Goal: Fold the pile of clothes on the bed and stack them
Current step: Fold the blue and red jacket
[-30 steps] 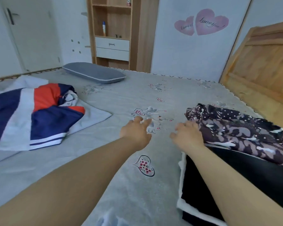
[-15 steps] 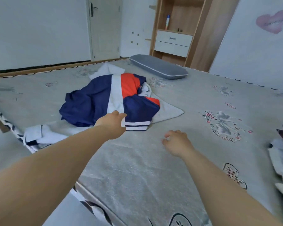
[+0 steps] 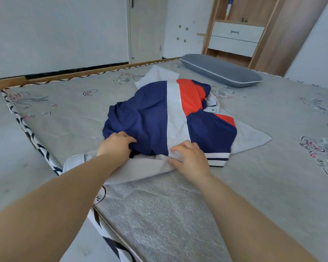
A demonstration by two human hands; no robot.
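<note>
A crumpled navy, white and orange garment (image 3: 165, 118) lies in the middle of the grey bed (image 3: 254, 167). Under it spreads a pale grey garment (image 3: 252, 136), whose near edge reaches the bed's left side. My left hand (image 3: 116, 146) lies on the navy cloth's near left edge with its fingers curled into the fabric. My right hand (image 3: 189, 159) is at the white stripe's near hem, its fingers bent on the cloth where the coloured garment meets the grey one. Whether either hand has a full hold on the fabric is hard to tell.
A grey pillow (image 3: 222, 70) lies at the bed's far right. Behind it stands a wooden shelf unit with white drawers (image 3: 235, 37). A closed door (image 3: 147, 29) is in the far wall. The bed's left edge (image 3: 45, 154) drops to the floor near my left arm.
The view has swung left, away from the folded stack on the right. Both hands have moved from the bare sheet forward onto the near edge of the navy, white and orange garment.
</note>
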